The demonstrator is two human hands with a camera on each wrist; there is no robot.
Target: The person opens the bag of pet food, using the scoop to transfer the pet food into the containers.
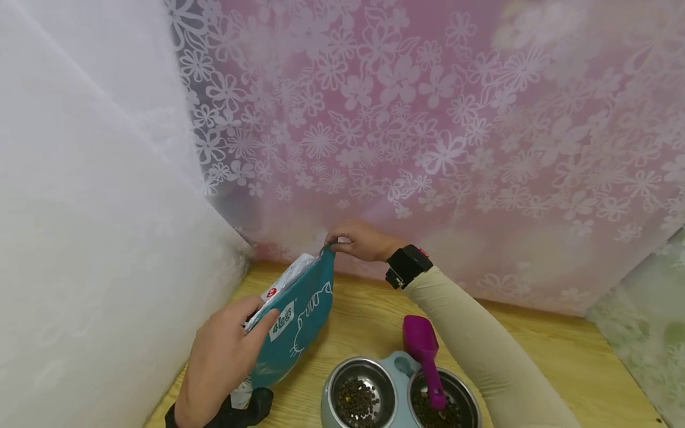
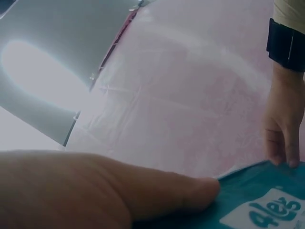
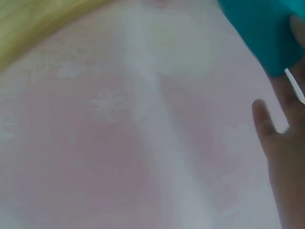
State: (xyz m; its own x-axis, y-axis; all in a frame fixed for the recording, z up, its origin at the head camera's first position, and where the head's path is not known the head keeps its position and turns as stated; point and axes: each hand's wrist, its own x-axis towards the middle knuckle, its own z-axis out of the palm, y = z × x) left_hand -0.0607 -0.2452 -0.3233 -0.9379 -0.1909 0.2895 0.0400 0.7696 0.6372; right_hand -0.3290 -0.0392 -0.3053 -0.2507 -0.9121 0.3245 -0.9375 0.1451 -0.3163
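Note:
A teal pet food bag (image 1: 307,315) with "4Legs" lettering and a white cat outline stands tilted at the left of the wooden surface. My left hand (image 1: 227,348) grips its near top edge, thumb on the printed face. At the far top corner my right hand (image 1: 364,241) pinches the bag between thumb and fingers. In the left wrist view, the right hand (image 2: 284,121) holds that corner from above. The right wrist view has the teal corner of the bag (image 3: 267,33) between the fingers of the right hand (image 3: 290,129). The bag's contents are hidden.
A light blue double feeder (image 1: 393,368) has two steel bowls (image 1: 393,389) with brown kibble in them. Across the right bowl lies a magenta scoop (image 1: 420,339). A pink floral curtain (image 1: 374,119) hangs behind, and a white sheet (image 1: 96,226) borders the left side.

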